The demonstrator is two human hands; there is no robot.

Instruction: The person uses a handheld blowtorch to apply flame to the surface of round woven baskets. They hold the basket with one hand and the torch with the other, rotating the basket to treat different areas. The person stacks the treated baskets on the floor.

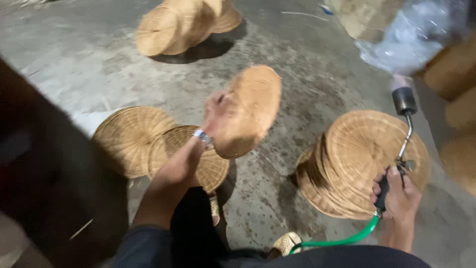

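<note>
My left hand (191, 156) holds up a round woven rattan plate (248, 111) by its near edge; the plate is tilted and blurred with motion. There is a ring on one finger of this hand. My right hand (399, 196) grips the black handle of a gas torch (404, 119), whose thin metal pipe rises to a dark nozzle pointing up and away. A green hose (347, 240) runs from the handle toward my lap. Just left of the torch leans a stack of several woven plates (357, 161).
Two woven plates (148, 144) lie overlapping on the concrete floor (297, 74) under my left arm. Another pile of plates (186, 25) sits at the far top. Clear plastic wrap (416, 34) and more wickerwork (458, 119) crowd the right edge. A dark shape (44, 183) fills the left.
</note>
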